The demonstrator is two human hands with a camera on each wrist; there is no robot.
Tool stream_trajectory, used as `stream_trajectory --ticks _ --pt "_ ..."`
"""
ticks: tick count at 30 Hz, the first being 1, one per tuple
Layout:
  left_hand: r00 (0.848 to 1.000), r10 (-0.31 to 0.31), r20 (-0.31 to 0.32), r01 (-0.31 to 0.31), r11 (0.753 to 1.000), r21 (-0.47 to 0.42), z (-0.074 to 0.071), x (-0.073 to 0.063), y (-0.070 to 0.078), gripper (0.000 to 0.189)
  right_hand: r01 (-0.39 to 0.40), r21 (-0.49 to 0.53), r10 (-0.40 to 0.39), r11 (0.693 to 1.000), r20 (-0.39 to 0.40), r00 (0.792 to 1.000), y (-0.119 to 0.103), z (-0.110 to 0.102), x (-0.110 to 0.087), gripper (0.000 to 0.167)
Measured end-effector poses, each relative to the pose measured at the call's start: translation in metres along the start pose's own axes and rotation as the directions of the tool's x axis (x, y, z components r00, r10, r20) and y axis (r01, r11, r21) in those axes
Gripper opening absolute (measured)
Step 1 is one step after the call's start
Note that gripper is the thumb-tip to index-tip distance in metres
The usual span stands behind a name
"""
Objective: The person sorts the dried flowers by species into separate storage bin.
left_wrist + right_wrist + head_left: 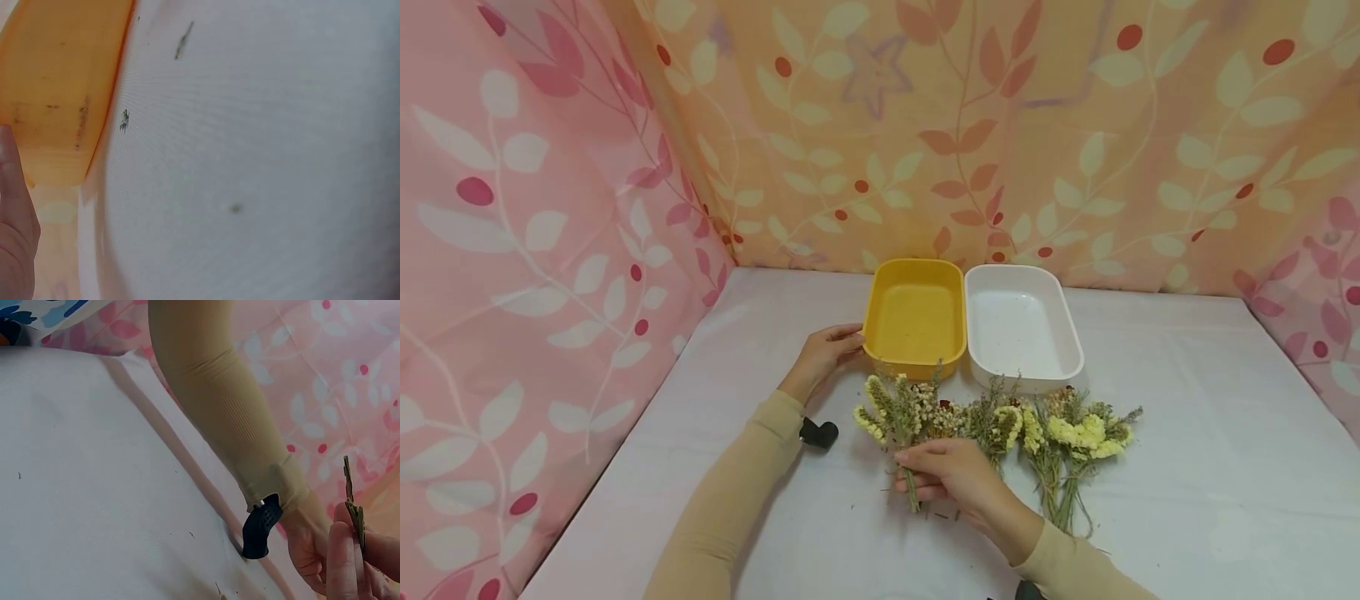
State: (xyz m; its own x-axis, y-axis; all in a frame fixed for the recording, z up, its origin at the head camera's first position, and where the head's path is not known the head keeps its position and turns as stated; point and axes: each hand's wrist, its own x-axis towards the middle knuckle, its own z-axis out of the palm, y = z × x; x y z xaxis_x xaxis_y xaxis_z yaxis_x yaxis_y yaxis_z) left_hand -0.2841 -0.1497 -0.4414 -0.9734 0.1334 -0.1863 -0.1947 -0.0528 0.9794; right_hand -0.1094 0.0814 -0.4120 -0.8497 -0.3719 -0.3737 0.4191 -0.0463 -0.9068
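My right hand (951, 479) pinches the stems of a small dried flower bunch (891, 408), whose yellow heads point toward the yellow tub. In the right wrist view, the cut stem ends (356, 522) stick out between thumb and fingers. My left hand (823, 358) is at the left side of the yellow tub (917, 367), fingertips right at its rim. The left wrist view shows a straight digit (12, 181) along the tub's outer wall (56, 81). More dried flower bunches (1082, 433) lie to the right of the held one, partly behind my right hand.
Beside the yellow tub stands a white tub (1026, 379), both near the back curtain (820, 167). Stem scraps (182, 44) litter the white tablecloth (1210, 433). A black wrist device (818, 434) sits at my left cuff. Patterned pink cloth (550, 275) borders the table's left side.
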Motion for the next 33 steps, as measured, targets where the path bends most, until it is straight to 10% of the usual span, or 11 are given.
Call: stream_trajectory --ticks 33 --pt "0.996 -0.060 -0.062 0.062 0.997 0.035 0.002 -0.002 0.003 0.038 0.019 -0.106 -0.034 0.994 -0.145 0.989 0.014 -0.050 -0.028 0.030"
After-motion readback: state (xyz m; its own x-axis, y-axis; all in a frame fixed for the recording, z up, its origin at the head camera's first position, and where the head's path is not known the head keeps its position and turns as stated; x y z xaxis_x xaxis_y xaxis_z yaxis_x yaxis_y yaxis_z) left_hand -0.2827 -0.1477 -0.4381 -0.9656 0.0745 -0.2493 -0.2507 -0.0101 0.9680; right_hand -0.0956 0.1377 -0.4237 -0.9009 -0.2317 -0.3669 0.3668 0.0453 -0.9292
